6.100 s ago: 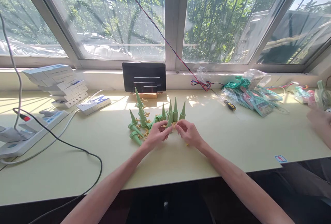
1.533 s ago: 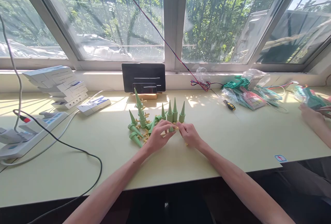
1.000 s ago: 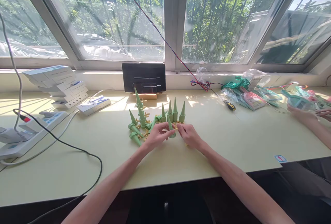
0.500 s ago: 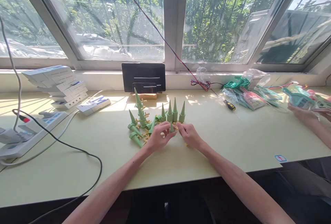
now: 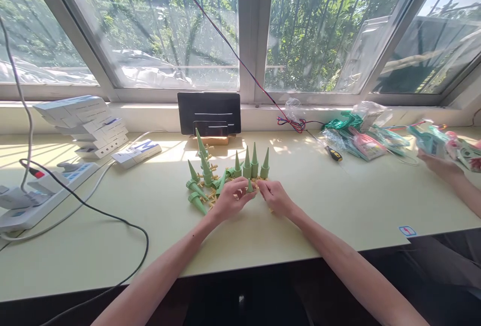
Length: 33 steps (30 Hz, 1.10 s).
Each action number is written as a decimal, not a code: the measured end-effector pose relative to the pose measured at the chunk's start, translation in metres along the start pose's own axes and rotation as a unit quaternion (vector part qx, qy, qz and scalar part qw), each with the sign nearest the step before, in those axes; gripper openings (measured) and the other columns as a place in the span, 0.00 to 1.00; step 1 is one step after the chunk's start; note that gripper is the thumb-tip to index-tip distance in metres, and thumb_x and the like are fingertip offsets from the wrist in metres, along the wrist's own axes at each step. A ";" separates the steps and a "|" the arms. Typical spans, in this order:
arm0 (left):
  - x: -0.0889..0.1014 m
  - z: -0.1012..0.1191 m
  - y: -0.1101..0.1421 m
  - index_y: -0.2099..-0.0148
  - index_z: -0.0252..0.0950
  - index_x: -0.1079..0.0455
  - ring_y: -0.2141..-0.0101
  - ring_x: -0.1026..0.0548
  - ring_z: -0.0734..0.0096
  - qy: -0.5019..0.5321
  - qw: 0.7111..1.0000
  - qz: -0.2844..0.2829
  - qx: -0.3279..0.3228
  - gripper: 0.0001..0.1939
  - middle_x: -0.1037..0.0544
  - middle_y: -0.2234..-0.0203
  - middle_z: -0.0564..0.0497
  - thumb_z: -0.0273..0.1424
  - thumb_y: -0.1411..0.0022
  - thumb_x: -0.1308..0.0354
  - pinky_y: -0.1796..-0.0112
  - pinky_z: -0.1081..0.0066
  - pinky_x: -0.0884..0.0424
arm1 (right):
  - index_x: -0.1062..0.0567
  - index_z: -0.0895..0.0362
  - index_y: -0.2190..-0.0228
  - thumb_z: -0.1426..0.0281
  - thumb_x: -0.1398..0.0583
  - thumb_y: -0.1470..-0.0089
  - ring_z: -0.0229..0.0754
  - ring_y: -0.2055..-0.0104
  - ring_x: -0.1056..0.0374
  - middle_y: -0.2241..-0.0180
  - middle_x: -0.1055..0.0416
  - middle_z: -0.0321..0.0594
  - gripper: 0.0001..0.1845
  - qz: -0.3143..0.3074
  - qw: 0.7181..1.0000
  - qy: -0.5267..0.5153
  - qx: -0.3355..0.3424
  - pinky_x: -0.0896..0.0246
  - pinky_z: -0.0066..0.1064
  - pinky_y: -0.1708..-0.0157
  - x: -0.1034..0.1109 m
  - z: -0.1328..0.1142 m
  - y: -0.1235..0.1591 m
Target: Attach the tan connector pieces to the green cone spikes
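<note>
My left hand is closed around a green plant watering spike, its pointed end showing upward between thumb and fingers. Close by on the right, my right hand has its fingertips pinched at a small yellow piece beside that spike; the exact contact is too small to see. Behind my hands several green spikes stand upright in a row. More spikes lie or lean to the left, with yellow peg-like parts among them.
A tablet leans on a wooden stand at the back. White boxes and a power strip with cables are at left. A screwdriver and bagged items lie at right. Another person's hand holds plastic packets.
My hands and the spike stay almost in place. At the right, the other person's packets have shifted and one of that person's hands is no longer visible.
</note>
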<state>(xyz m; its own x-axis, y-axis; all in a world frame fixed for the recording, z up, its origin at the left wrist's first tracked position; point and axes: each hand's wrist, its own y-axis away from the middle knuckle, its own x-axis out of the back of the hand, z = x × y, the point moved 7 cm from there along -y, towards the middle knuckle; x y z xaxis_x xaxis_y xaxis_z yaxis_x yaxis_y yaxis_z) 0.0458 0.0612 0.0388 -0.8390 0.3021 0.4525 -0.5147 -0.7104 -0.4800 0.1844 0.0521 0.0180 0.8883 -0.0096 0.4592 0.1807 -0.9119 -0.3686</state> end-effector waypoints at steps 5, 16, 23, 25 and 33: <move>-0.001 0.019 0.005 0.53 0.39 0.24 0.74 0.31 0.77 -0.159 0.976 0.009 -0.149 0.11 0.24 0.59 0.45 0.27 0.33 0.47 0.73 0.74 0.32 | 0.45 0.55 0.81 0.54 0.54 0.33 0.34 0.79 0.53 0.82 0.49 0.31 0.28 0.006 1.000 0.004 -0.008 0.57 0.29 0.77 0.000 0.004 0.000; -0.010 -0.017 0.002 0.59 0.31 0.26 0.80 0.36 0.79 0.178 0.969 -0.060 0.163 0.18 0.26 0.73 0.49 0.44 0.39 0.38 0.81 0.76 0.35 | 0.43 0.55 0.81 0.50 0.55 0.34 0.35 0.78 0.50 0.82 0.45 0.32 0.30 -0.007 1.000 -0.021 -0.015 0.55 0.30 0.77 -0.004 -0.001 0.000; -0.006 -0.015 0.001 0.58 0.32 0.25 0.79 0.34 0.78 0.146 0.978 -0.038 0.142 0.18 0.27 0.74 0.50 0.43 0.40 0.37 0.79 0.76 0.34 | 0.44 0.55 0.81 0.52 0.54 0.34 0.35 0.79 0.51 0.82 0.47 0.32 0.28 -0.012 1.000 -0.022 -0.007 0.56 0.30 0.77 -0.003 -0.004 0.000; -0.002 -0.008 0.000 0.60 0.33 0.24 0.76 0.32 0.77 0.076 0.994 -0.010 0.082 0.15 0.26 0.72 0.49 0.41 0.38 0.38 0.77 0.76 0.33 | 0.45 0.55 0.81 0.53 0.54 0.34 0.35 0.78 0.53 0.82 0.48 0.31 0.27 -0.005 1.000 -0.013 -0.003 0.57 0.30 0.77 -0.001 -0.004 0.000; -0.001 0.014 0.004 0.54 0.39 0.24 0.75 0.33 0.78 -0.118 0.988 0.007 -0.099 0.10 0.24 0.60 0.45 0.31 0.33 0.45 0.73 0.75 0.33 | 0.46 0.55 0.80 0.52 0.55 0.34 0.35 0.78 0.53 0.81 0.49 0.31 0.27 0.008 1.000 0.006 0.000 0.57 0.30 0.77 0.001 -0.003 -0.001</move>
<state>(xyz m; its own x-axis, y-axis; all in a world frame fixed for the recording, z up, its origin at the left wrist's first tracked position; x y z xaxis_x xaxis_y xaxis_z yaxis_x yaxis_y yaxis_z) 0.0470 0.0493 0.0473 -0.7936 0.1212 0.5963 -0.5481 -0.5680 -0.6140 0.1839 0.0514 0.0212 0.8859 -0.0282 0.4629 0.1673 -0.9115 -0.3757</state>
